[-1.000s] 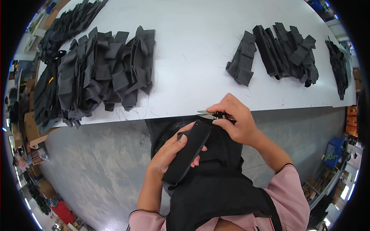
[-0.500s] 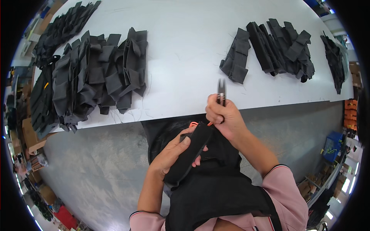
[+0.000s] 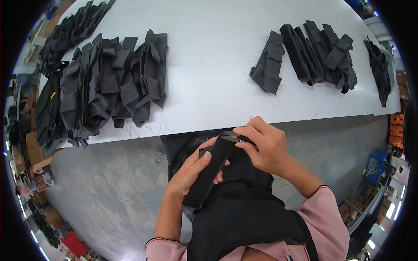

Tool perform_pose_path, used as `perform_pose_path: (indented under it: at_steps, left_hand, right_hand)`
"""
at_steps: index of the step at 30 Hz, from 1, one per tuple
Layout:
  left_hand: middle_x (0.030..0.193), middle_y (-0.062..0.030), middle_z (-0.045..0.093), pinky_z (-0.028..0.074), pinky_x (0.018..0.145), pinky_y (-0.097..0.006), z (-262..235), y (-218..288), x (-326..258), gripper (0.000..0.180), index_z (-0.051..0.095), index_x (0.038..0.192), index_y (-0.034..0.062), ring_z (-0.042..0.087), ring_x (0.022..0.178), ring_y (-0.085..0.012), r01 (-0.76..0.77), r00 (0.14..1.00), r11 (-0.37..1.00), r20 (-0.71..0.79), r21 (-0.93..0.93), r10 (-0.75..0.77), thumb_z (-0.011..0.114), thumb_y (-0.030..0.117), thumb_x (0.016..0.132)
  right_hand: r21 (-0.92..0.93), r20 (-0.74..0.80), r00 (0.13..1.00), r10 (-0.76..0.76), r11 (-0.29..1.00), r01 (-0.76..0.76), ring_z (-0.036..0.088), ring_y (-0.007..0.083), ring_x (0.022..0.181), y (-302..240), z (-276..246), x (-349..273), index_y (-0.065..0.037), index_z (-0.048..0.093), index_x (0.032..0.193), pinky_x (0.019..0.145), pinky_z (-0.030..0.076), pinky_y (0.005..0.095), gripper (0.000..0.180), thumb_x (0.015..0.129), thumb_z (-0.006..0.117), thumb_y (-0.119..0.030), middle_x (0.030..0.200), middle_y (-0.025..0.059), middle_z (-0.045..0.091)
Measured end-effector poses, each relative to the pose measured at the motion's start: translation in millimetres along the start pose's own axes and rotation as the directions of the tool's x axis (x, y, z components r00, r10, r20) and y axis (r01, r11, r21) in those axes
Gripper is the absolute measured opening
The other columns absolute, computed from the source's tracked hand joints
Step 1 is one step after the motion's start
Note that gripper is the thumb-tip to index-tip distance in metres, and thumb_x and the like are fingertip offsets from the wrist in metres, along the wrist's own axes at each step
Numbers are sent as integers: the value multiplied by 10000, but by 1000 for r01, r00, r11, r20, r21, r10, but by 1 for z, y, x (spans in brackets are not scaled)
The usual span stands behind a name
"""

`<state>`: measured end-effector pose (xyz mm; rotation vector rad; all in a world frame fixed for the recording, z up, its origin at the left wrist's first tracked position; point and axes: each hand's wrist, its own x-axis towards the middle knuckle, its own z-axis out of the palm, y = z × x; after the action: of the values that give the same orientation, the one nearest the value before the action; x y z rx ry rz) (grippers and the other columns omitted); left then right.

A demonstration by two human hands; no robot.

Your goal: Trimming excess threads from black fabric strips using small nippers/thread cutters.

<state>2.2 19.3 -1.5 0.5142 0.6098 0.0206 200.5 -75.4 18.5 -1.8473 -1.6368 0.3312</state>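
My left hand (image 3: 193, 167) is wrapped round a folded black fabric piece (image 3: 212, 171), its thumb on the near face and fingertips showing past the other edge. The piece slants from lower left to upper right over my lap, in front of the table. At its upper end, my right hand (image 3: 265, 143) grips a pair of small thread snips (image 3: 231, 137). Their metal blades point left and lie at the fabric's top edge. Whether the tips touch a thread is too small to tell.
Stacks of black stitched fabric pieces (image 3: 111, 82) cover the left of the white table (image 3: 209, 65). More lie at the right, with one piece (image 3: 268, 63) apart from the stack (image 3: 320, 56). Loose threads are scattered about. A blue crate (image 3: 375, 165) stands on the right.
My right hand has turned the snips from pointing away to pointing left and brought the blades to the fabric's upper end. My left hand keeps its hold.
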Motion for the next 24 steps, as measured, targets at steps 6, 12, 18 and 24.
perform_pose_path:
  at_steps: [6,12,18,24]
  left_hand:
    - [1045,-122,586,498,659,-253,6,1,0,534,295,1419,92,578,736,-128,30,996,988,-84,153,-17,466,314,964]
    - [1053,-114,568,460,676,-245,8,-4,1,500,330,1410,103,548,744,-114,-32,985,880,-133,474,107,468,295,970]
    - [1043,-93,557,444,681,-230,9,-4,2,460,371,1394,133,517,726,-83,-56,965,798,-172,600,196,452,310,978]
    - [1038,-99,560,443,684,-228,10,-4,2,465,368,1397,132,520,726,-85,-57,967,810,-171,583,191,450,318,978]
  right_hand:
    - [-18,3,1000,-20,1000,20,540,189,600,-2,-1,2,-102,596,935,520,413,299,268,695,713,-121,804,24,515]
    - [-75,-5,1000,6,997,-7,546,191,605,-9,0,0,-92,593,934,525,421,301,277,688,717,-111,799,26,510]
    - [-52,-12,999,50,997,-51,548,223,584,-13,-4,-3,-66,620,957,516,418,314,259,712,704,-74,784,57,543]
    - [-65,-4,999,39,997,-40,551,219,583,-13,-4,-2,-68,619,956,519,419,309,250,720,700,-78,788,54,545]
